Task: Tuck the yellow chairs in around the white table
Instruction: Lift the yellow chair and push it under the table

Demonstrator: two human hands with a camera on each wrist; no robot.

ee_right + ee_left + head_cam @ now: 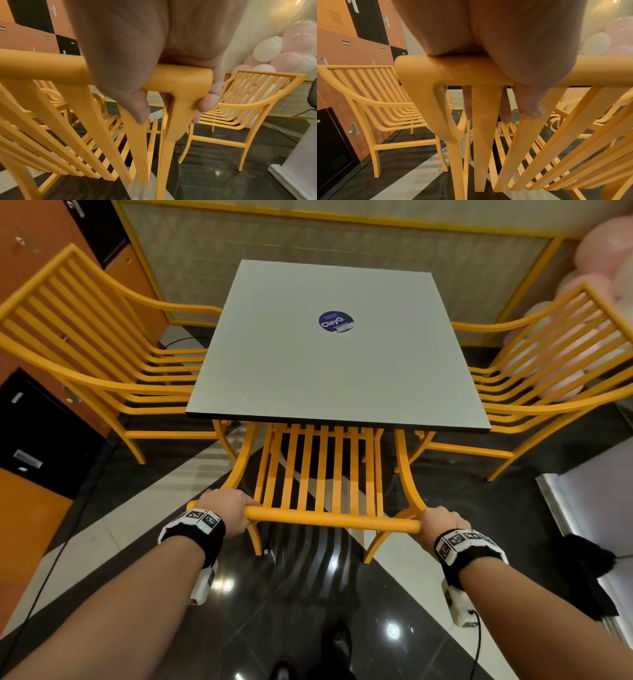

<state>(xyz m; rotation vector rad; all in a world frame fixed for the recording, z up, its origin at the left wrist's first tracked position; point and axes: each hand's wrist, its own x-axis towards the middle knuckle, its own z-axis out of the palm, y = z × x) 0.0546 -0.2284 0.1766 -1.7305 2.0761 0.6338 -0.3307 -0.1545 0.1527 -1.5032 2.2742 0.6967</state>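
A square white table (329, 364) stands ahead with a round blue sticker (335, 321) on it. The near yellow chair (322, 474) has its seat partly under the table's front edge. My left hand (226, 510) grips the left end of its top rail (453, 70), fingers curled over it. My right hand (442, 523) grips the right end of that rail (181, 77), thumb on the near side. A second yellow chair (102, 354) sits at the table's left side, a third yellow chair (548, 371) at its right, both partly under the top.
Orange and black lockers (41, 412) line the left wall. Pink and white balloons (603, 251) cluster at the far right. A white block (589, 501) and a black cloth (582, 570) lie on the glossy dark floor at right. A yellow-framed panel (308, 237) stands behind the table.
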